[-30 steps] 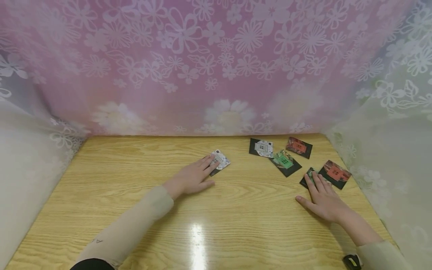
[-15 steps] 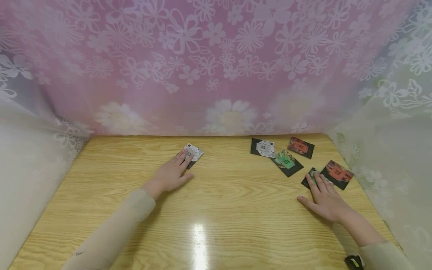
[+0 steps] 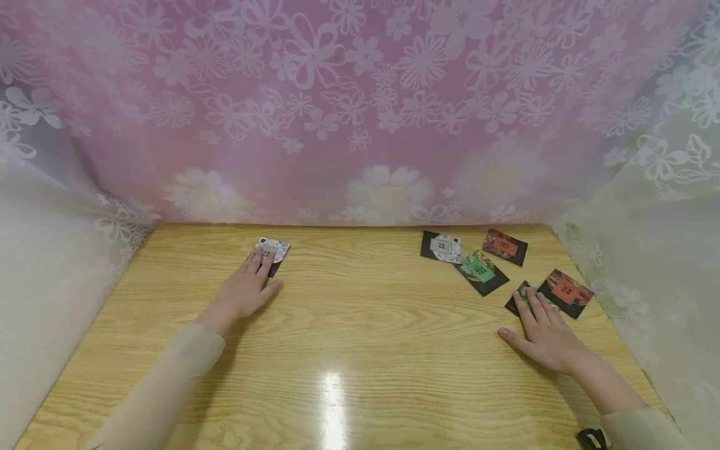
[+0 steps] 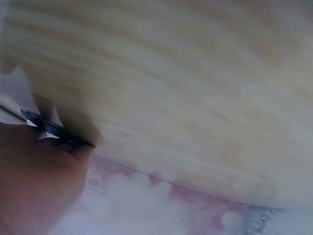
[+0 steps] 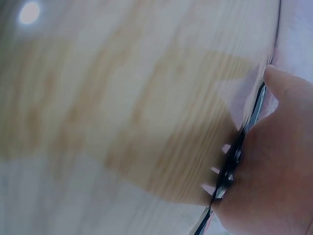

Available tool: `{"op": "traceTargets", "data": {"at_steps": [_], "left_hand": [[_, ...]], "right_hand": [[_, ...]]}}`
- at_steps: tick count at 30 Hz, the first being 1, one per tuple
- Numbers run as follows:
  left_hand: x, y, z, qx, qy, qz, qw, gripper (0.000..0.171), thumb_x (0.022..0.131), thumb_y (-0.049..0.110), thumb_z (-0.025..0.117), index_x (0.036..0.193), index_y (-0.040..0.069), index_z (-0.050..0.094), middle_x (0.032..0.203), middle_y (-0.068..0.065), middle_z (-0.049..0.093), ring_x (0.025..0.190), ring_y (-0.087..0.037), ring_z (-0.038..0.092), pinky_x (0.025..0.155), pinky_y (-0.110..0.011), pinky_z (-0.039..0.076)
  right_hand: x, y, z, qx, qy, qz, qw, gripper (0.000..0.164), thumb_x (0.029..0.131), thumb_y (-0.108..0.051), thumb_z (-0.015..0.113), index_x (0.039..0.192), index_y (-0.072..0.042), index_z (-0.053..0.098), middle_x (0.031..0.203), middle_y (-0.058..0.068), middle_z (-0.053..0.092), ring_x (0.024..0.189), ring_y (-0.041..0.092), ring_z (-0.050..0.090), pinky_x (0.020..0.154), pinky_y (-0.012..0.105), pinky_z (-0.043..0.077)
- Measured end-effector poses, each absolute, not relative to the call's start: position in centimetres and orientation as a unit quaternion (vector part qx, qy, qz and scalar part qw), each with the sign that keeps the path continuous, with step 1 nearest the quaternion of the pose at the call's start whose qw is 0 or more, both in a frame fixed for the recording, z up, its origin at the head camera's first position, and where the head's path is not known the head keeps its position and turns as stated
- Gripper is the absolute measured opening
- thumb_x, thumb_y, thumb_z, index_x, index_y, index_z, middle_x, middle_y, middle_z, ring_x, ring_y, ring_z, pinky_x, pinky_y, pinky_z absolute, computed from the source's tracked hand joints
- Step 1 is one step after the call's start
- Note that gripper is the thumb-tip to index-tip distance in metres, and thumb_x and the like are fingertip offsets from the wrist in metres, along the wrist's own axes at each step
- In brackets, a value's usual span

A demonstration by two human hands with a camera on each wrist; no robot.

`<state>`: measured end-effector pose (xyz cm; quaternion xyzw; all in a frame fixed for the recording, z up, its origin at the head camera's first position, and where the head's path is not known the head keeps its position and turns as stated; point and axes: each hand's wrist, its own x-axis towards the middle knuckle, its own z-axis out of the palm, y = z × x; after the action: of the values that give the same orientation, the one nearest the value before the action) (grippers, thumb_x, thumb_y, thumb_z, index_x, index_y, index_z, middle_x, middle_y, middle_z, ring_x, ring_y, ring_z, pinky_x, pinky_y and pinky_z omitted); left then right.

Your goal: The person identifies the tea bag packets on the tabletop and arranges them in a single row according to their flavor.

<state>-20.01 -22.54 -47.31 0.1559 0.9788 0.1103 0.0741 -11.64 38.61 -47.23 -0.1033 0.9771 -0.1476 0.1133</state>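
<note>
Both sleeves (image 3: 160, 381) are cream, a black, yellow-marked piece (image 3: 590, 439) beside the right.

I see red-and-black packets (image 3: 567, 294), white-and-black packets (image 3: 279, 248), a yellow wood-grain worktop (image 3: 360, 331), white-flowered pink cloth (image 3: 337, 150); one half-hidden packet (image 3: 525, 290) seems green.

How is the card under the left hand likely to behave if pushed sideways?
The card looks thin and flat, so it's probably light and unlikely to tip. The table shows a glossy highlight, so the card should slide fairly easily.

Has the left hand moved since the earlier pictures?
Yes, leftward: the left hand now lies closer to the left edge of the table.
</note>
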Motion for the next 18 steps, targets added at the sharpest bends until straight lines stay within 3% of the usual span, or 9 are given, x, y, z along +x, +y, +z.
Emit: {"op": "traceTargets", "data": {"at_steps": [5,12,18], "left_hand": [[-19.5,-24.3,-47.1,0.136,0.982,0.109,0.074,0.081,0.115,0.049,0.038,0.168,-0.006,0.011,0.172,-0.038,0.002,0.161,-0.055,0.007,0.132,-0.064,0.019],[-19.0,-25.6,-47.0,0.108,0.986,0.101,0.076,0.083,0.115,0.051,0.036,0.167,-0.008,0.009,0.172,-0.039,0.001,0.160,-0.058,0.008,0.131,-0.066,0.020],[-18.7,-26.3,-46.9,0.083,0.988,0.095,0.086,0.084,0.115,0.052,0.031,0.167,-0.009,0.006,0.170,-0.041,-0.001,0.159,-0.059,0.006,0.132,-0.066,0.014]], "right_hand": [[-11.6,39.0,-47.8,-0.107,0.976,-0.160,0.097,0.100,0.107,-0.055,0.056,0.170,0.002,0.003,0.171,0.042,-0.002,0.157,0.063,-0.004,0.120,0.085,0.004],[-11.7,38.7,-47.3,-0.101,0.977,-0.146,0.116,0.101,0.108,-0.057,0.053,0.169,0.003,0.000,0.170,0.042,-0.005,0.157,0.064,-0.005,0.121,0.084,0.003],[-11.6,38.5,-47.3,-0.104,0.976,-0.158,0.106,0.101,0.107,-0.054,0.056,0.169,0.005,0.004,0.170,0.043,-0.003,0.157,0.063,-0.006,0.121,0.084,0.001]]}}
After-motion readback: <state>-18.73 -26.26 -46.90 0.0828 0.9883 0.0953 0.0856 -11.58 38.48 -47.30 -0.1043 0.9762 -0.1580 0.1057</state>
